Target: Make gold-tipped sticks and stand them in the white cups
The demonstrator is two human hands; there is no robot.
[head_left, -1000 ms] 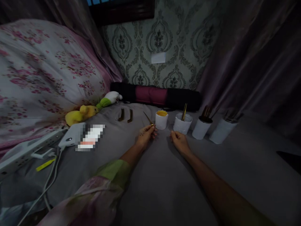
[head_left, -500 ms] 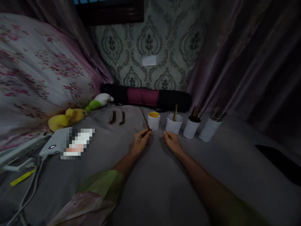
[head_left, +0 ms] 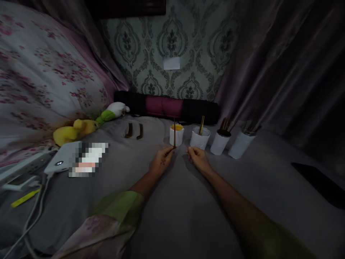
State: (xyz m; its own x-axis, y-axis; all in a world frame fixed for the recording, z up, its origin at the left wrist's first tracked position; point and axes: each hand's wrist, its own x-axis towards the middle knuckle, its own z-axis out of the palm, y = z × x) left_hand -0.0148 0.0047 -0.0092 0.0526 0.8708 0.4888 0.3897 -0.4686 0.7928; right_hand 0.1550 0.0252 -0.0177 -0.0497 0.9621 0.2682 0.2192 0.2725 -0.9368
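Observation:
My left hand [head_left: 162, 160] pinches a thin brown stick [head_left: 174, 133] that stands nearly upright in front of a white cup with a yellow filling [head_left: 176, 134]. My right hand [head_left: 197, 158] rests on the grey sheet just to the right, its fingers curled, close to a second white cup [head_left: 199, 138] that holds one stick. Two more white cups [head_left: 220, 141] [head_left: 239, 144] with several sticks stand further right. Two dark sticks [head_left: 134, 131] lie on the sheet to the left of the cups.
A black and pink roll [head_left: 167, 107] lies against the patterned wall. Yellow and green soft toys [head_left: 81, 127] sit by a floral pillow [head_left: 40, 79]. A power bank [head_left: 60, 162], power strip and cables are at left. A dark flat object [head_left: 318, 183] lies at right.
The stick in my left hand has swung from leaning left to nearly upright, in front of the yellow cup. My right hand has hardly moved. The view has shifted slightly.

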